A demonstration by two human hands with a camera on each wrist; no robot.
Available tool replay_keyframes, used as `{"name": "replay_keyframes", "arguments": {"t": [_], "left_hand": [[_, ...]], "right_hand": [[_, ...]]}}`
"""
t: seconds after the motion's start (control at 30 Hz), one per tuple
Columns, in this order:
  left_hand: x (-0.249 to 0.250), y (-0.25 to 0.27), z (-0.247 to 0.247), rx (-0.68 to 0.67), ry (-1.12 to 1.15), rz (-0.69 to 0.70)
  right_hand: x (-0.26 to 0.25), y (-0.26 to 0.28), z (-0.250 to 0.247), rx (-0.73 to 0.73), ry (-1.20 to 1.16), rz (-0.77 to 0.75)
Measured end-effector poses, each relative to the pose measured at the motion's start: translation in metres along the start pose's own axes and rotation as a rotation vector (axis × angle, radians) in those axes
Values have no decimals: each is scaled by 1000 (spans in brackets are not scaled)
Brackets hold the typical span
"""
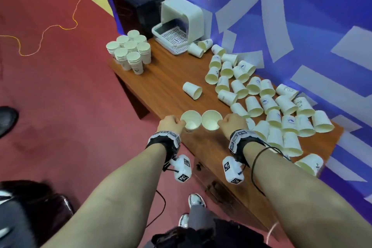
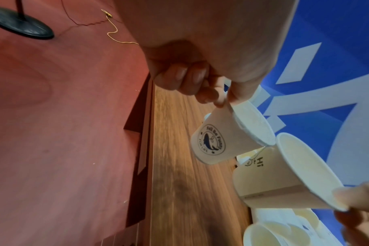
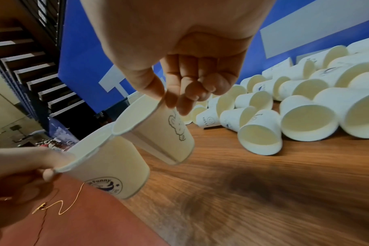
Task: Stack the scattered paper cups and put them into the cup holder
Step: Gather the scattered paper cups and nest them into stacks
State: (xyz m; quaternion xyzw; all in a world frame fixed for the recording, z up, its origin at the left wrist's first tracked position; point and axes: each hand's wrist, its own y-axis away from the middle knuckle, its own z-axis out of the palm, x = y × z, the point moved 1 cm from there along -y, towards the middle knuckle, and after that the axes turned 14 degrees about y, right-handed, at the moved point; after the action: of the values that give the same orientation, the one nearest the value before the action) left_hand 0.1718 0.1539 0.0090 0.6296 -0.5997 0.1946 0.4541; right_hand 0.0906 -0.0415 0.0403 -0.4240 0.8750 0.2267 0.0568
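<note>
Pinching a whale-logo paper cup (image 1: 190,122) by its rim in the left hand (image 1: 170,123) and a cloud-print paper cup (image 1: 210,120) likewise in the right hand (image 1: 233,124), rims touching between the fingers (image 3: 180,101) above the tabletop (image 1: 167,78) edge, such thin grips could crumple a rim or let one drop floorward while nesting.

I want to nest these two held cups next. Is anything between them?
Nothing: in the head view the left hand's cup and the right hand's cup hang rim to rim above the table; the wrist views show their rims touching.
</note>
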Motion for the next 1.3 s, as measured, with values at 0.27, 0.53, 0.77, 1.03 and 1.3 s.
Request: {"name": "replay_keyframes", "arguments": {"t": [0.27, 0.53, 0.77, 1.03, 1.3], "left_hand": [[-7, -72, -57, 44, -31, -43], [35, -195, -105, 81, -128, -49], [59, -280, -123, 31, -87, -48], [66, -386, -156, -71, -100, 3], [89, -510, -202, -255, -91, 94]], "right_hand": [[-79, -71, 11, -45, 52, -108], [-164, -178, -5, -74, 4, -164], [-213, -244, -26, -77, -37, -147], [-281, -304, -27, -47, -82, -45], [-362, -343, -16, 37, -195, 166]]}}
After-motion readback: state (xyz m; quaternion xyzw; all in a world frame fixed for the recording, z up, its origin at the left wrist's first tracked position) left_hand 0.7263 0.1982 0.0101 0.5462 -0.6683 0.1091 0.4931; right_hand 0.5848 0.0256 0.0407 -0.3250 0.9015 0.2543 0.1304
